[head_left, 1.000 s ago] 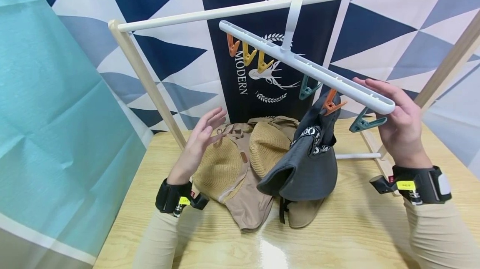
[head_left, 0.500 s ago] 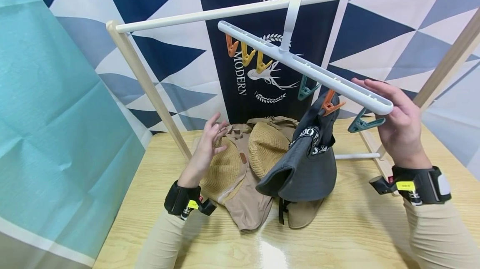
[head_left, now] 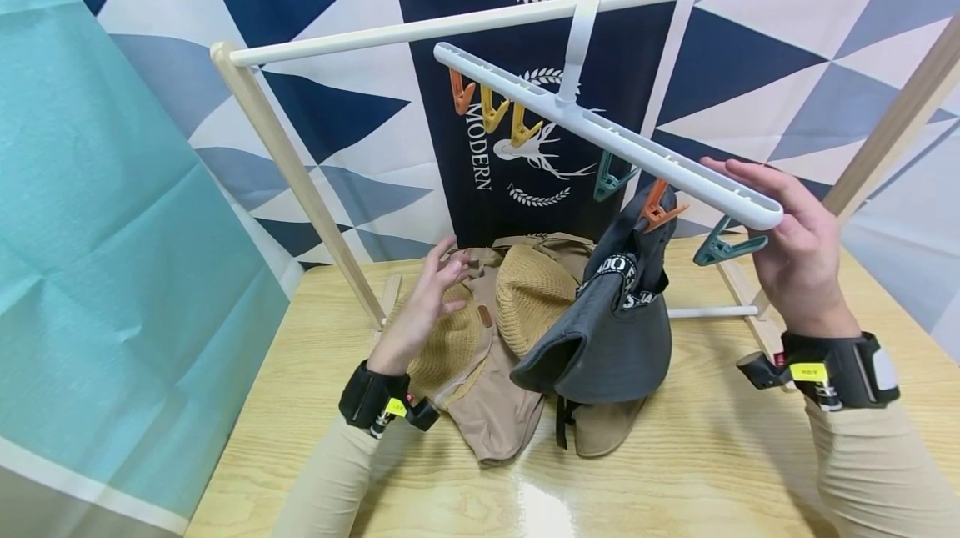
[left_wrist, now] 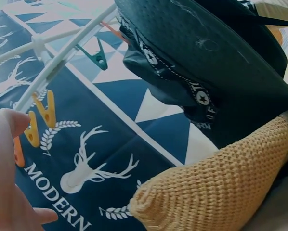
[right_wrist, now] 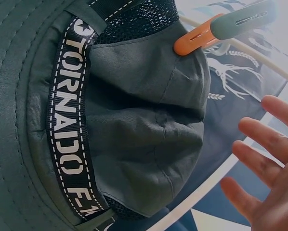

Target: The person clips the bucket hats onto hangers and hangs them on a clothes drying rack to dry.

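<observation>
A dark grey brimmed hat (head_left: pixel 603 354) with a lettered band hangs from an orange clip (head_left: pixel 660 206) on a white clip hanger (head_left: pixel 637 146). My right hand (head_left: pixel 801 258) is at the hanger's right end beside a teal clip (head_left: pixel 727 244), its fingers spread and extended in the right wrist view. My left hand (head_left: pixel 422 304) is over a tan woven hat (head_left: pixel 450 346), fingers loosely bent with nothing between them. A second woven piece (head_left: pixel 536 292) lies beside brown cloth (head_left: pixel 498 404). In the left wrist view the woven hat (left_wrist: pixel 216 187) is near, below the grey hat (left_wrist: pixel 202 62).
The hanger hooks over a white rail (head_left: pixel 420 27) on a wooden frame with a left post (head_left: pixel 300 179) and a right post (head_left: pixel 892 129). Two yellow clips, another orange clip (head_left: pixel 461 92) and a second teal clip (head_left: pixel 611 178) hang from it. A brown brim (head_left: pixel 611 429) lies on the wooden table (head_left: pixel 300 438).
My left hand has moved right and a little down over the woven hat. My right hand, the hanger and the grey hat stay nearly where they were.
</observation>
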The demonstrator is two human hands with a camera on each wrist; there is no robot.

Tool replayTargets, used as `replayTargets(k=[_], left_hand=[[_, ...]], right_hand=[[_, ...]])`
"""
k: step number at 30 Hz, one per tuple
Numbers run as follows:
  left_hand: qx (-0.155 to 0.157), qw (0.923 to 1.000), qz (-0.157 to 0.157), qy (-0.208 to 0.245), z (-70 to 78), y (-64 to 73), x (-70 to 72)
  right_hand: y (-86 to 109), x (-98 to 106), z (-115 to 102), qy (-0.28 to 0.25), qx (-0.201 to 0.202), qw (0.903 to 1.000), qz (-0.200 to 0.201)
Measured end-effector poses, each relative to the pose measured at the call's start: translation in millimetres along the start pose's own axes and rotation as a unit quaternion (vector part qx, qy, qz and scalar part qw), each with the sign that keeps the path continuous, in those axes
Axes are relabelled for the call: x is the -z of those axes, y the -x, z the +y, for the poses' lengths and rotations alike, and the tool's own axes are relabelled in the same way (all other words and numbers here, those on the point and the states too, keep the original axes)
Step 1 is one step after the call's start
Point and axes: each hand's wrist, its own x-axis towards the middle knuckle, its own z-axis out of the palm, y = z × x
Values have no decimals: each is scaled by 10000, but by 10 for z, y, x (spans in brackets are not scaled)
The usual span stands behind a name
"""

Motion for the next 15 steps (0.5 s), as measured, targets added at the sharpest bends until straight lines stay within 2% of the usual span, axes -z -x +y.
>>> replayTargets(k=[6, 7, 10, 15], left_hand=[[-22, 9999, -114, 50, -96, -42, -87], [-79, 9998, -150, 52, -153, -69, -87], [-83, 9997, -209, 91, -197, -85, -132], [112, 9985, -325, 430, -218, -93, -216]], right_hand=[[26, 4, 3, 234, -54, 9997, 28], [30, 5, 4, 232, -72, 9997, 39], [28, 6, 9, 143, -69, 9999, 26], [18, 0, 19, 46, -16, 10000, 24]])
